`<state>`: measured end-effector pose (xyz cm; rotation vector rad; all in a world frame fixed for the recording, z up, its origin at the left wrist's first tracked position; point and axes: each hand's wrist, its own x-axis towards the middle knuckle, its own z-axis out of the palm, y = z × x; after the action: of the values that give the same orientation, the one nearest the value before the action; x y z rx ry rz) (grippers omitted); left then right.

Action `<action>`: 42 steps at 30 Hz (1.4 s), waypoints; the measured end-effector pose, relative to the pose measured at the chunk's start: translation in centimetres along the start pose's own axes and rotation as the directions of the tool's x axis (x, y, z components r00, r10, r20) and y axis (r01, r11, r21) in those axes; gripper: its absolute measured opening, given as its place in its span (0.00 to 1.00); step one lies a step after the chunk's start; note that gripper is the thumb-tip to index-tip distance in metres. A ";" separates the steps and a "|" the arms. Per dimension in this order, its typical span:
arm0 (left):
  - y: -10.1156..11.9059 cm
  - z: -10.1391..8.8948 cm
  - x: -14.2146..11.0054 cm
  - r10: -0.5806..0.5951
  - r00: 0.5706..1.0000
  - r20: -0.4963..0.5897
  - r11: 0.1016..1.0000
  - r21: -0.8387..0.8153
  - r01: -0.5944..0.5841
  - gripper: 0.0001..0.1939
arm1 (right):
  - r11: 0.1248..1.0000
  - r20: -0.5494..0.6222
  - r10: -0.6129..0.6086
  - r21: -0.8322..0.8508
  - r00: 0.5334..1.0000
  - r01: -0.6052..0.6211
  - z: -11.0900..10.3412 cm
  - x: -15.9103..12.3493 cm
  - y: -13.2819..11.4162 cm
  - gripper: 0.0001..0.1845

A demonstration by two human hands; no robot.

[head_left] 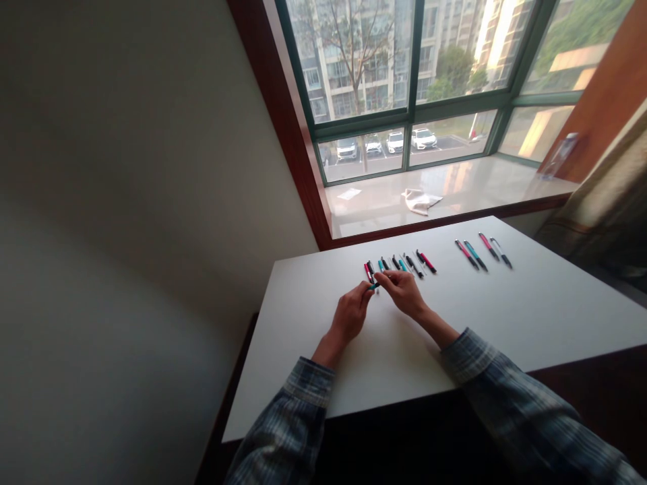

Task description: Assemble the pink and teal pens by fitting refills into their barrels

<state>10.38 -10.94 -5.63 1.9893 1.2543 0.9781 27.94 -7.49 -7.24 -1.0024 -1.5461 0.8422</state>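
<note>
My left hand [350, 312] pinches a small teal-and-dark pen part [374, 286] between thumb and fingers. From the other side my right hand [403, 294] closes on the dark end of the same piece, so the two hands nearly meet. Fingers hide most of it. Just beyond them lies a row of pen parts on the white tabletop: a red barrel [428, 263] at the right end, a teal piece [402, 265], and several black pieces and thin refills. Part of the row's left side is covered by my hands.
Whole pens lie to the right: a red pen [466, 255], a teal pen [476, 256], another red pen [488, 246] and a white pen [501, 253]. Behind the white table [546, 303], a windowsill holds a crumpled cloth [421, 201] and a clear bottle [560, 155]. A wall rises left.
</note>
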 end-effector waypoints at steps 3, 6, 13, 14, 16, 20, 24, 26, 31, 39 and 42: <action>-0.3 0.0 0.1 -0.022 1.000 0.000 1.000 -0.001 0.022 0.15 | 0.999 0.023 -0.023 0.047 0.999 0.022 0.0 0.0 -0.1 0.27; -0.5 0.1 0.1 -0.055 0.998 -0.023 0.996 -0.068 0.053 0.18 | 0.991 0.066 -0.025 0.131 0.997 0.016 -0.1 0.1 -0.4 0.19; -0.7 0.5 0.3 -0.111 0.993 -0.024 0.967 -0.235 0.103 0.19 | 0.956 0.074 0.012 0.291 0.997 -0.033 -0.2 0.6 -1.1 0.15; -0.8 0.6 0.3 -0.123 0.992 -0.017 0.958 -0.263 0.114 0.19 | 0.949 0.090 0.012 0.313 0.996 -0.040 -0.3 0.6 -1.1 0.15; -0.9 0.7 0.3 -0.141 0.990 0.004 0.942 -0.307 0.135 0.19 | 0.939 0.090 0.027 0.339 0.996 -0.056 -0.4 0.6 -1.1 0.18; -0.9 1.0 0.2 -0.170 0.985 0.026 0.917 -0.361 0.168 0.21 | 0.916 0.070 0.058 0.393 0.996 -0.081 -0.5 0.6 -1.1 0.25; -1.1 1.3 0.2 -0.169 0.985 0.029 0.900 -0.402 0.167 0.21 | 0.907 0.056 0.049 0.416 0.997 -0.068 -0.4 0.6 -1.1 0.29; -1.2 1.4 0.2 -0.162 0.986 0.040 0.895 -0.416 0.164 0.21 | 0.902 0.057 0.058 0.425 0.997 -0.077 -0.5 0.6 -1.2 0.29; -1.3 1.4 0.3 -0.144 0.989 0.043 0.899 -0.411 0.149 0.20 | 0.900 0.053 0.064 0.428 0.997 -0.081 -0.6 0.6 -1.3 0.30; -1.0 1.2 0.2 -0.142 0.989 0.038 0.910 -0.388 0.145 0.20 | 0.908 0.037 0.083 0.410 0.996 -0.091 -0.6 0.7 -0.5 0.28; -1.0 1.2 0.2 -0.140 0.990 0.035 0.911 -0.386 0.142 0.20 | 0.894 0.048 0.068 0.441 0.997 -0.082 -0.6 0.7 -0.4 0.28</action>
<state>11.00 -10.48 -7.02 1.5721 1.0830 1.0536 28.37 -6.96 -6.49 -0.7168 -1.2638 1.2056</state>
